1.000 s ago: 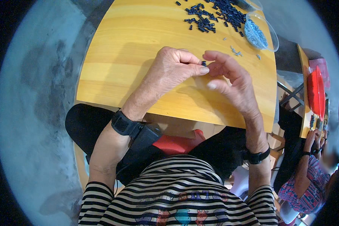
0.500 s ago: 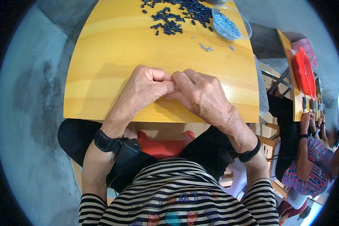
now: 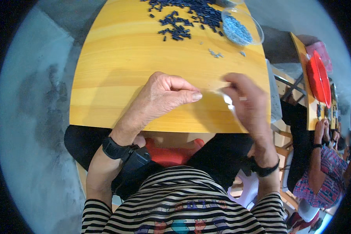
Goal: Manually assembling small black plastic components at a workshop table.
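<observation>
My left hand (image 3: 163, 97) rests on the yellow wooden table (image 3: 117, 70), fingers curled and thumb pinched to the fingertips; I see nothing in the pinch. My right hand (image 3: 247, 103) is blurred, a short gap to the right near the table's front right edge. Its fingers are closed on a small clear, pale thing (image 3: 227, 98) that is too blurred to identify. At the far edge lies a scattered pile of small dark blue pieces (image 3: 183, 15). Beside the pile stands a clear bowl (image 3: 257, 33) of light blue pieces.
A few loose grey-blue bits (image 3: 214, 54) lie between the bowl and my hands. To the right stands another table with a red tray (image 3: 318, 78), where another person (image 3: 319, 171) in patterned clothes sits. Grey floor lies to the left.
My hands were pressed together over a small dark piece. They have come apart, the right one swinging off to the right. The view has also shifted.
</observation>
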Demonstrator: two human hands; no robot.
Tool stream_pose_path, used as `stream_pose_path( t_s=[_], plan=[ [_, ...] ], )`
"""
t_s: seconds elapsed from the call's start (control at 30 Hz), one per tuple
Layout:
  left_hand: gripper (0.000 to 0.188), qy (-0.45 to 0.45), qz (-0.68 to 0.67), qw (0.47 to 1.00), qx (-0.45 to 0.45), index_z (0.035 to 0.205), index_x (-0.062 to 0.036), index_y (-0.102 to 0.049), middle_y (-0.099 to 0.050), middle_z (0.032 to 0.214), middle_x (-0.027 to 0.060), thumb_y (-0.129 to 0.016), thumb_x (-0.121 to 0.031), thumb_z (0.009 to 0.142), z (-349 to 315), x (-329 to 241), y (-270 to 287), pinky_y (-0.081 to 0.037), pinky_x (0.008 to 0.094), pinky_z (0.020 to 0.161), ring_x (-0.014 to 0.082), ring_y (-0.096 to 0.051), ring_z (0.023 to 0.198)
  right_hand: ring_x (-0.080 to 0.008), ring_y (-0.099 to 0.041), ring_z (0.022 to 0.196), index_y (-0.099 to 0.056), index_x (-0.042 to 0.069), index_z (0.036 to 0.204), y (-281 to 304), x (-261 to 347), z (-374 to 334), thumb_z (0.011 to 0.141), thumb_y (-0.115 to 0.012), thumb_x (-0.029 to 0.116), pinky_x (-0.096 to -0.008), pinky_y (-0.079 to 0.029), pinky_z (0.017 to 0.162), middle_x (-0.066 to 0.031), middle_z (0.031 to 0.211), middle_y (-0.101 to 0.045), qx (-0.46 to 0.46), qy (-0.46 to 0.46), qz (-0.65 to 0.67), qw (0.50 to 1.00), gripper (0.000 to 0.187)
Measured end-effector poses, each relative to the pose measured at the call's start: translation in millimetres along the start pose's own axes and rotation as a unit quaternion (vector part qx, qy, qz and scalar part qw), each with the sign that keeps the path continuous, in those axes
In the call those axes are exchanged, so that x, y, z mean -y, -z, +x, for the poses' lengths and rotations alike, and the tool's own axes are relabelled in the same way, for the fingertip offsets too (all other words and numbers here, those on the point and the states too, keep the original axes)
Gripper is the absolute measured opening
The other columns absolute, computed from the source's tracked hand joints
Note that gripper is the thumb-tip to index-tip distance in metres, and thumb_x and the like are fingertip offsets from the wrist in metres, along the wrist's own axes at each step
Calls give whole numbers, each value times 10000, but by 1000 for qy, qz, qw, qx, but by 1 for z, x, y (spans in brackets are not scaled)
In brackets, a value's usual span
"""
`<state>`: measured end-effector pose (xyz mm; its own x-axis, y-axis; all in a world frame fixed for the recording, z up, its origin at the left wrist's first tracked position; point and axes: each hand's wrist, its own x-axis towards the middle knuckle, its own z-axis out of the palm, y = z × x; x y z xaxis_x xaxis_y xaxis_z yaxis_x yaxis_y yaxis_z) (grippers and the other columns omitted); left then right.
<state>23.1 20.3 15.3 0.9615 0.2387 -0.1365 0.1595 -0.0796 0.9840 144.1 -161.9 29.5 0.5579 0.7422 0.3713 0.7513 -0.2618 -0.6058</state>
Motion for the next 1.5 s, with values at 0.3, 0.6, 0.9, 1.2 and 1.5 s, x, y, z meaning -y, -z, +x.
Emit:
stream_pose_path(
  t_s=[0.3, 0.6, 0.9, 1.2, 1.5],
  plan=[
    [159, -100, 200, 962, -159, 850, -35, -708, -671, 754, 79, -701, -152, 742, 27, -3, 39, -473, 251, 566, 121, -601, 622, -79, -548, 641, -612, 62, 1103, 121, -208, -46, 840, -584, 61, -224, -459, 575, -48, 875, -641, -130, -207, -135, 960, 265],
    [172, -176, 280, 902, -276, 914, -19, -681, -636, 789, 58, -675, -77, 753, 82, 25, 60, -467, 229, 608, 114, -593, 671, -121, -611, 782, -565, 10, 1169, 116, -222, -47, 864, -562, 62, -236, -497, 626, -82, 1044, -625, -161, -272, -1, 949, 310],
    [145, -187, 297, 893, -282, 879, -24, -686, -640, 785, 76, -678, -72, 742, 87, 32, 55, -473, 249, 625, 141, -607, 687, -110, -597, 733, -643, 8, 1016, 41, -58, 30, 842, -599, 50, -231, -476, 646, -55, 886, -648, -49, -132, 112, 984, 184],
    [103, -189, 248, 911, -271, 849, -34, -695, -650, 788, 61, -676, -82, 760, 87, 40, 59, -464, 231, 621, 125, -608, 703, -133, -580, 699, -660, 17, 932, -33, -60, 106, 770, -668, 82, -262, -474, 643, -74, 814, -644, 14, -24, -43, 999, 175],
    [118, -184, 173, 920, -301, 873, -39, -701, -649, 773, 52, -677, -86, 767, 92, 43, 64, -465, 228, 609, 108, -604, 682, -222, -615, 705, -622, 25, 789, -51, -70, 120, 734, -661, 45, -308, -474, 630, -95, 768, -619, 38, 51, -113, 992, 71]
  ],
)
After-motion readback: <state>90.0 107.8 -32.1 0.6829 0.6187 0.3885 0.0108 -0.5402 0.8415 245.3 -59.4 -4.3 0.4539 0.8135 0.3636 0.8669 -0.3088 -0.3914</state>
